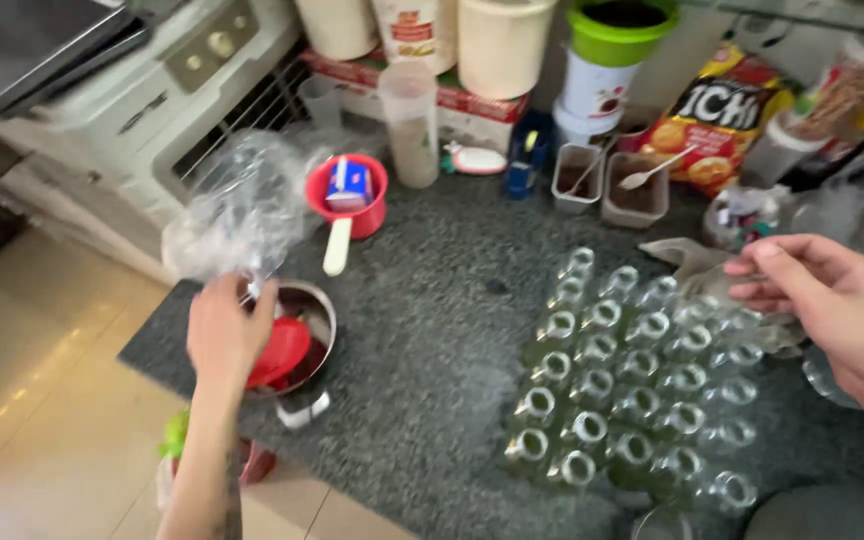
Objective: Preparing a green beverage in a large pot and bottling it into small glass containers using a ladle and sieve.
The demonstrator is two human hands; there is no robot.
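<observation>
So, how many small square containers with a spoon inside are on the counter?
2. The left container and the right container stand side by side at the back of the counter, beside the orange snack bag. None seems hidden.

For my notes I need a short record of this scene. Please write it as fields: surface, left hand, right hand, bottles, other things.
surface: dark speckled counter
left hand: left hand grips a crumpled clear plastic bag above a steel bowl with a red lid inside
right hand: right hand hovers open over the bottles, holding nothing visible
bottles: many small clear glass bottles, upright, uncapped, in rows
other things: red cup with a cream handle; orange snack bag
</observation>
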